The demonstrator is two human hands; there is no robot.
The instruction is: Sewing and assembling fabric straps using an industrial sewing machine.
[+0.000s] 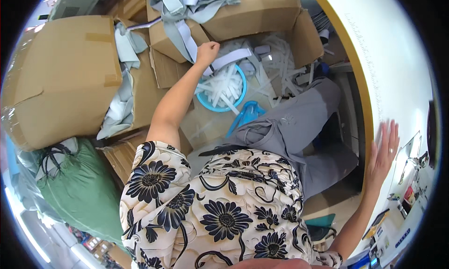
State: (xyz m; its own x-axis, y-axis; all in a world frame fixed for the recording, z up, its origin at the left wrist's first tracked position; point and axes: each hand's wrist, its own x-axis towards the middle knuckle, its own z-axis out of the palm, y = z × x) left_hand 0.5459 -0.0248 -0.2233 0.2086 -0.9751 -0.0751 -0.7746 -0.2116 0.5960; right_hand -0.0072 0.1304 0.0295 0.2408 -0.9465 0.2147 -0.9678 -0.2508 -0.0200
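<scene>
My left hand [207,53] is closed, knuckles up, over the boxes in front of me. What its fingers hold, if anything, is hidden beneath it. A grey-and-white fabric strip [186,39] hangs from a cardboard box and runs behind my wrist. Another white length of strip [232,58] continues on the far side of the wrist, above a blue round basin [216,109] filled with short white strips [225,87]. Out to the right, my right hand [384,148] lies with fingers stretched on the white tabletop [369,49], near its yellow-brown edge.
An open cardboard box [255,17] with a heap of grey strips [194,2] on it stands ahead. At left are a large carton [61,77] spilling grey fabric and a green sack [82,194]. A blue plastic bag [250,112] lies by my legs.
</scene>
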